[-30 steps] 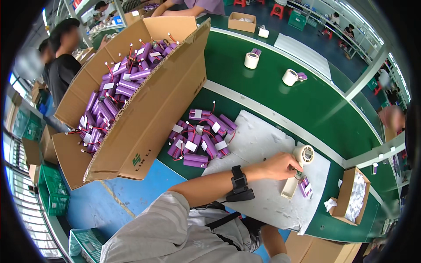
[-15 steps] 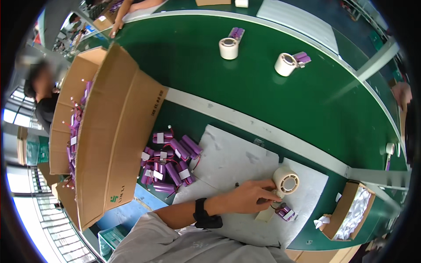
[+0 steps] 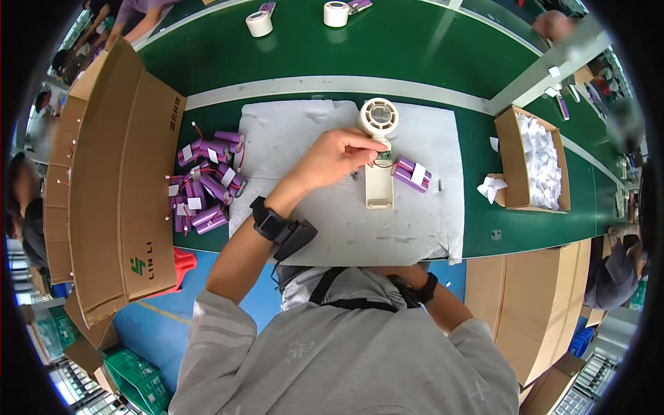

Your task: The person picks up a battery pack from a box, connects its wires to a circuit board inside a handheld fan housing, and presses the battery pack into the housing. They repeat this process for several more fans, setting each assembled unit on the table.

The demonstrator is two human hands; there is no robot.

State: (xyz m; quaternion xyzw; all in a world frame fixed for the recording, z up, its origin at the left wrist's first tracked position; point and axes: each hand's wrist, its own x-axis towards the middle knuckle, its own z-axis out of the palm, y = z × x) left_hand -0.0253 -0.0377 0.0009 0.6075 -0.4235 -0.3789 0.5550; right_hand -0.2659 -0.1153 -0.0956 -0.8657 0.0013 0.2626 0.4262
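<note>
A cream handheld fan (image 3: 379, 117) lies on the white foam sheet (image 3: 304, 228), its round head away from me and its hollow handle towards me. A small green circuit board (image 3: 384, 155) shows at the handle's top. My left hand (image 3: 335, 158) is closed in a pinch over that board, just below the fan head; what sits between the fingertips is hidden. A purple battery pack (image 3: 412, 173) with a white label lies right of the handle, its thin wire running to the fingers. My right hand (image 3: 395, 274) is low against my body, its fingers hidden.
Several purple battery packs (image 3: 207, 183) are heaped left of the sheet, beside a tall cardboard box (image 3: 124, 187). On the right stands a small carton (image 3: 512, 159) of crumpled white paper. Beyond the pale rail (image 3: 277, 86), two more fans (image 3: 259, 25) stand with battery packs.
The whole view has shifted and turned, so the foam sheet now appears squarer and higher. My right forearm has come into view. My left hand stays at the fan's neck.
</note>
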